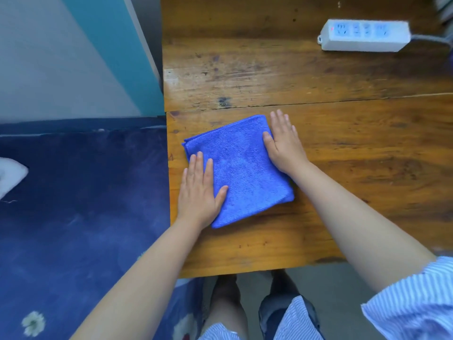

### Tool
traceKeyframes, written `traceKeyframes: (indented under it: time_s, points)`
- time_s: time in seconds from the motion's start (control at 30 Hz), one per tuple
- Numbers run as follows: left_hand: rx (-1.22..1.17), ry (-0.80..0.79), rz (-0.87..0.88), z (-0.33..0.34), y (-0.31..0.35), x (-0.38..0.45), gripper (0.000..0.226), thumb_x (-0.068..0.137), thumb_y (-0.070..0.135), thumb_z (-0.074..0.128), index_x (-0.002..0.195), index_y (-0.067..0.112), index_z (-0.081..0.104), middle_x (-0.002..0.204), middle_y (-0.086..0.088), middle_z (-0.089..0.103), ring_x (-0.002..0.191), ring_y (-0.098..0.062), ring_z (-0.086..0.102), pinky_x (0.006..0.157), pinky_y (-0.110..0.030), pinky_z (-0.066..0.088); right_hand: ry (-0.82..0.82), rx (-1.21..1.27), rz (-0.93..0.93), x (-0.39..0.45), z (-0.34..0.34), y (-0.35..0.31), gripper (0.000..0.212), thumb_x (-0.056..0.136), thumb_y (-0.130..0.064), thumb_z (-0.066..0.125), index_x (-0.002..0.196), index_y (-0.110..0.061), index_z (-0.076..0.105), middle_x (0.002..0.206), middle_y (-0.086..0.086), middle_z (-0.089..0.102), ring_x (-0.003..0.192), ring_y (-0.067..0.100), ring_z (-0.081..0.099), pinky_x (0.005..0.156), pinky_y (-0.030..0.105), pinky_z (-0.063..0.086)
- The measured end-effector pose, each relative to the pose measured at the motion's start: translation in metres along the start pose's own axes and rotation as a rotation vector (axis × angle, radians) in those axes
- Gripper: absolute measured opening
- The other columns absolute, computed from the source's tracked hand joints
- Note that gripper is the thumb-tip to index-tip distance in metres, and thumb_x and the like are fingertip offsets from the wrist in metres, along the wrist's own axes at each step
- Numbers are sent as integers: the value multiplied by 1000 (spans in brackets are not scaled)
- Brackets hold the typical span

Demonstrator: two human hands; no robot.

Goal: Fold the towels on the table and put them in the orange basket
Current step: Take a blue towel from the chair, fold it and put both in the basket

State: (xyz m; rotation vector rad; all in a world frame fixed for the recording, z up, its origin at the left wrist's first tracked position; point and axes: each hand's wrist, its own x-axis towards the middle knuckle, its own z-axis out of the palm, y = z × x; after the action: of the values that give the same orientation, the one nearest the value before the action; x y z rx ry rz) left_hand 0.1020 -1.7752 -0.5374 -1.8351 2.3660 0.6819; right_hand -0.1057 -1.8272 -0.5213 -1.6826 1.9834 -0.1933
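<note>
A blue towel [241, 168], folded into a rough square, lies on the wooden table [343, 148] near its left edge. My left hand [198, 190] lies flat with straight fingers on the towel's left side, partly over the table. My right hand [284, 143] presses flat on the towel's right edge, fingers pointing away from me. No orange basket is in view.
A white power strip [365, 35] with a grey cable sits at the table's far right. Left of the table is a dark blue cloth surface [81, 204] with a white item [11, 175] at its left edge. My legs show below the table's near edge.
</note>
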Motion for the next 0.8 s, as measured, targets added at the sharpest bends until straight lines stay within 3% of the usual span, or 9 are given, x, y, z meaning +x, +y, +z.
traceKeyframes:
  time_s: [0.13,0.23,0.33,0.5,0.57,0.6,0.67,0.73,0.8]
  points:
    - [38,-7,-8,-1,-4,-1,73,93,48,33,147,12,-1,155,-7,-12,144,-20,-12,115,-32,-5,174,-62,-280,-59,1,2,53,90,-21,38,136,5,32,145,24,29,137,35,16,111,46,15]
    - [45,-7,-34,-4,-3,-3,73,93,48,33,147,13,-1,156,-5,-12,144,-18,-11,115,-32,-2,159,-299,-536,-100,13,18,46,82,-23,53,117,6,56,125,25,55,115,46,48,90,59,40]
    - [67,-5,-49,-8,-1,-4,73,92,48,36,147,13,1,156,-4,-9,144,-17,-8,116,-31,1,36,-427,-620,-109,12,37,58,63,-23,80,112,2,62,119,19,62,106,42,58,77,56,50]
    - [140,-13,-109,-21,13,-8,70,93,42,41,146,9,11,156,-8,3,144,-20,5,116,-35,9,-30,-524,-776,-108,-10,60,60,59,-26,81,111,-3,64,120,15,62,109,29,61,82,45,52]
    - [123,128,-41,-28,30,-17,57,85,19,62,132,-5,41,141,-26,38,129,-36,41,102,-42,37,-4,-547,-894,-101,-23,67,40,67,-13,67,107,-5,67,116,13,65,105,29,63,81,45,53]
    - [98,236,37,-29,38,-24,45,74,6,70,114,-10,56,119,-31,56,106,-41,59,84,-44,50,10,-552,-948,-97,-28,68,35,70,-8,58,104,-5,68,113,13,67,102,30,65,80,44,54]
    - [83,341,129,-26,57,-42,26,61,0,72,86,-7,67,84,-23,68,69,-36,66,56,-37,54,-5,-545,-1043,-88,-34,64,32,68,-3,60,99,-4,70,105,15,70,96,31,67,76,41,55]
    - [72,268,115,-19,72,-56,28,57,4,77,82,-4,68,79,-18,68,65,-34,66,51,-35,53,-21,-558,-1102,-83,-35,55,33,60,-4,71,93,-4,72,98,15,72,89,29,70,69,35,58]
    - [60,172,22,-10,80,-64,42,51,8,84,89,-4,68,85,-19,69,72,-35,67,54,-37,54,-1,-548,-1133,-77,-34,45,21,61,-6,68,82,-5,74,87,13,74,78,27,71,61,30,58]
